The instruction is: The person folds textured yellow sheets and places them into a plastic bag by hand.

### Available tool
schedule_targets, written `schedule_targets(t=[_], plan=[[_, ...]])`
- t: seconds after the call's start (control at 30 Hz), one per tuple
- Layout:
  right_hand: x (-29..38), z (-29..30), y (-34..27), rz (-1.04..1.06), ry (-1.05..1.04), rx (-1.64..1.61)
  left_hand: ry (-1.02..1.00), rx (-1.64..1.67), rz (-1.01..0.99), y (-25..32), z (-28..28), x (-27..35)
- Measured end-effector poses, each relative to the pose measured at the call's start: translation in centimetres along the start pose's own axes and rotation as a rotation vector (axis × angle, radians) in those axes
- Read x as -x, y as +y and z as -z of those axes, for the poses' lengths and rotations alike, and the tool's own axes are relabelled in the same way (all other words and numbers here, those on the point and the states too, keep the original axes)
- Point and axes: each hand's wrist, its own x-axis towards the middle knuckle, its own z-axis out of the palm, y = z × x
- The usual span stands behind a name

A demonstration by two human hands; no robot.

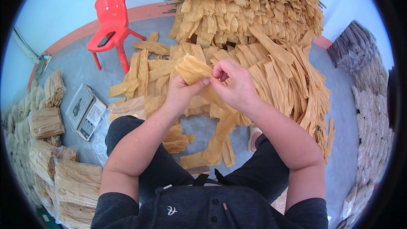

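Between my hands is a crinkled, tan, sheet-like strip (193, 69), its bunched end raised above the pile. My left hand (184, 90) grips its lower edge, with the thumb laid across it. My right hand (233, 84) pinches the strip's right side between thumb and fingers, close to the left thumb tip. Below my hands a strip hangs towards the floor, partly behind the right wrist; whether it is the same one I cannot tell. Long flat strips of the same tan material (270, 82) lie spread just beyond my hands.
A tall heap of tan strips (251, 9) stands at the back. At left are a red plastic chair (111, 31) bearing a phone (106, 38), a digital scale (90, 114) and bagged bundles (78, 183). Dark bundles (356, 47) and paler stacks (372, 127) line the right.
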Motion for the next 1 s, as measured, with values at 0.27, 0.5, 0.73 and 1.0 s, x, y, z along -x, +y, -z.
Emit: schedule_targets(t=[0.27,0.5,0.73,1.0], plan=[[0.0,0.3,0.5,0.043,0.026,0.14,-0.054,-0.051,-0.055,1.2,0.2,-0.2],[-0.2,-0.4,-0.4,-0.145,-0.022,-0.052,0.087,-0.014,-0.12,0.4,0.5,-0.4],[-0.8,0.4,1.2,-0.285,-0.096,-0.478,0.113,0.138,-0.018,1.1,0.9,-0.6],[0.4,-0.1,0.7,0.109,-0.031,0.238,0.113,0.073,0.006,1.0,0.4,-0.4]])
